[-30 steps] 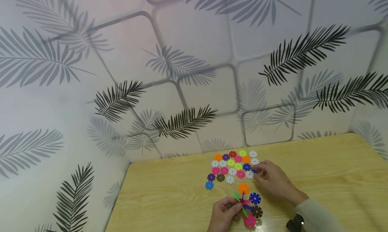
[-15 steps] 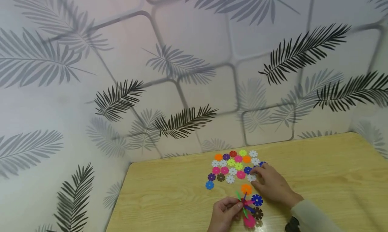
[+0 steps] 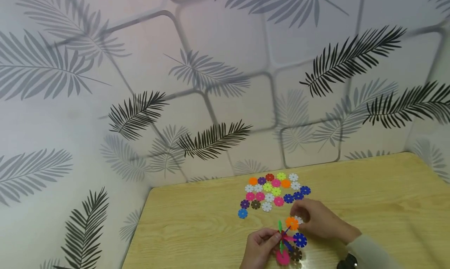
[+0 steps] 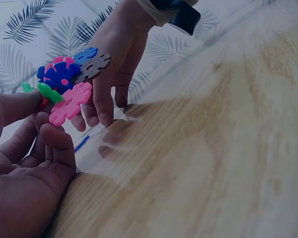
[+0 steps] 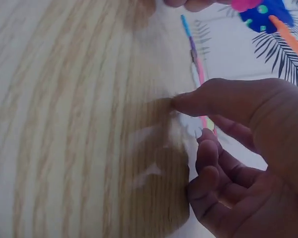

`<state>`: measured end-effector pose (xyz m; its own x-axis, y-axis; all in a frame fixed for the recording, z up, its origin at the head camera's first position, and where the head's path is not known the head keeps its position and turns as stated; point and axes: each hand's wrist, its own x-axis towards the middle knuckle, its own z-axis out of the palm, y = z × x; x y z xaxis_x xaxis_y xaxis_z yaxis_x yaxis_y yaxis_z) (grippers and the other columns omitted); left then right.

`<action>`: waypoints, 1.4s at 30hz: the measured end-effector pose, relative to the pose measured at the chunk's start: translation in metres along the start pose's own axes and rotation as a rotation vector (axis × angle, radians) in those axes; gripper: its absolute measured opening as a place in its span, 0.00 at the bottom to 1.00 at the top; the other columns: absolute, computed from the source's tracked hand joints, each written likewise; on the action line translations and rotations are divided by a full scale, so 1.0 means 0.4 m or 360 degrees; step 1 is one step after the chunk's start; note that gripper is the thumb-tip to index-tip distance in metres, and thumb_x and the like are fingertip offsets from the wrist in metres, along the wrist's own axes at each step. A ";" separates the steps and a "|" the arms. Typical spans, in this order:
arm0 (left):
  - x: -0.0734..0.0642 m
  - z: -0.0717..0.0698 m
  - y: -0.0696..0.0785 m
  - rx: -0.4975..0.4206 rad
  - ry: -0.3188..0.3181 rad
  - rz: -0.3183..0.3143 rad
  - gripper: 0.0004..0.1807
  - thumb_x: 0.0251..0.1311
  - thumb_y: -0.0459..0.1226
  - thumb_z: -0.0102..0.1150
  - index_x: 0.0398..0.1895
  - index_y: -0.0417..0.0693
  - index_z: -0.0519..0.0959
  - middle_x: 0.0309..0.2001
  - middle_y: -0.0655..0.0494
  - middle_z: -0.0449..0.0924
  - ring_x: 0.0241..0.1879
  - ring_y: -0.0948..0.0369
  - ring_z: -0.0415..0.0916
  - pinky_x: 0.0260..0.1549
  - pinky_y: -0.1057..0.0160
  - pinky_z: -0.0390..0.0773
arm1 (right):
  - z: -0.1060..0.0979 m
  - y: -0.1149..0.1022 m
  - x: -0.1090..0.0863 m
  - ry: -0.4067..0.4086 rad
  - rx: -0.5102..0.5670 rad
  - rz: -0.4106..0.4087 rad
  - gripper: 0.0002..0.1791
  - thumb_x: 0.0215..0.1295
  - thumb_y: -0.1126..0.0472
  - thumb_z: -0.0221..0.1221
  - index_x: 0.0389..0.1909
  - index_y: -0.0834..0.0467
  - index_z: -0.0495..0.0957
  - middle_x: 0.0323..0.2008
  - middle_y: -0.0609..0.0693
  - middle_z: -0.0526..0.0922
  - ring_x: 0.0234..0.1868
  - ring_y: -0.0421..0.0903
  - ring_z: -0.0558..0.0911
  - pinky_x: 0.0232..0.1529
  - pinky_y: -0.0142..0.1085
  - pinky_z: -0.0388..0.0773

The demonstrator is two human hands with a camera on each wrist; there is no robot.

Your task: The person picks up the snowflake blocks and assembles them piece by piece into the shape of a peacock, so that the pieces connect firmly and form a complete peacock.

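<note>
My left hand [image 3: 259,247] pinches a cluster of slotted interlocking discs [image 4: 59,79] by a red piece at its middle. Green, pink, blue, brown and orange discs [image 3: 291,223] fan out from it toward the right. Just beyond the cluster, my right hand [image 3: 321,220] is low over the table, thumb and fingers curled at a white interlocking disc [image 3: 299,220]. The orange disc partly hides that white one in the head view. In the left wrist view the white disc [image 4: 125,117] shows at the right fingertips, close to the wood.
Several loose discs [image 3: 268,187] in many colours lie flat toward the back of the wooden table [image 3: 190,218]. Three dark blue ones [image 3: 298,195] line up at their right end. A patterned wall [image 3: 225,105] rises behind the table's back edge.
My right hand has drawn the white disc from the loose group toward the cluster, uncovering the dark blue discs. The left hand has turned the cluster slightly.
</note>
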<state>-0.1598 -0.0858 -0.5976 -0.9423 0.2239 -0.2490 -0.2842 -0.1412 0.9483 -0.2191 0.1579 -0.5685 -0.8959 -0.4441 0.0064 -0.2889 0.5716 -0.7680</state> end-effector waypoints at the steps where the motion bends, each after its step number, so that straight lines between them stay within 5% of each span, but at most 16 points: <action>1: 0.000 0.000 -0.001 0.0004 -0.0005 0.0005 0.15 0.72 0.34 0.69 0.49 0.25 0.85 0.35 0.61 0.90 0.30 0.70 0.80 0.32 0.73 0.82 | -0.003 0.004 -0.002 -0.0027 0.0040 -0.0019 0.16 0.57 0.68 0.75 0.43 0.52 0.84 0.38 0.45 0.82 0.37 0.37 0.75 0.38 0.29 0.77; 7: 0.001 -0.002 -0.003 0.0011 -0.0012 -0.0012 0.16 0.71 0.36 0.71 0.48 0.26 0.85 0.35 0.63 0.90 0.31 0.71 0.81 0.33 0.75 0.82 | -0.038 -0.006 -0.007 -0.0029 0.0133 -0.0096 0.04 0.70 0.65 0.70 0.40 0.53 0.86 0.38 0.43 0.87 0.38 0.32 0.80 0.40 0.29 0.82; 13: -0.003 -0.001 0.001 -0.0006 -0.0004 -0.0037 0.17 0.69 0.36 0.73 0.47 0.27 0.86 0.35 0.63 0.90 0.34 0.72 0.85 0.35 0.75 0.84 | -0.078 -0.074 -0.005 0.0027 0.0263 -0.0161 0.03 0.76 0.58 0.68 0.44 0.52 0.86 0.39 0.43 0.89 0.38 0.36 0.85 0.40 0.30 0.85; 24: -0.006 -0.008 0.000 0.0057 -0.0135 0.0025 0.22 0.71 0.36 0.71 0.53 0.20 0.81 0.34 0.69 0.89 0.33 0.75 0.83 0.36 0.76 0.81 | -0.055 -0.141 -0.003 0.0016 0.0316 -0.0179 0.04 0.74 0.59 0.70 0.44 0.52 0.91 0.36 0.42 0.92 0.34 0.34 0.85 0.37 0.30 0.86; 42: 0.000 -0.009 -0.007 0.0133 -0.0069 0.0041 0.16 0.70 0.35 0.71 0.48 0.26 0.84 0.36 0.65 0.88 0.35 0.72 0.82 0.36 0.75 0.80 | -0.026 -0.137 -0.011 0.0053 0.0358 -0.0124 0.04 0.70 0.61 0.73 0.42 0.54 0.91 0.36 0.44 0.92 0.34 0.34 0.86 0.37 0.30 0.87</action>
<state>-0.1596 -0.0890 -0.6010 -0.9401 0.2628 -0.2172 -0.2423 -0.0667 0.9679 -0.2030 0.1355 -0.5198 -0.8855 -0.4559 0.0893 -0.2784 0.3669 -0.8876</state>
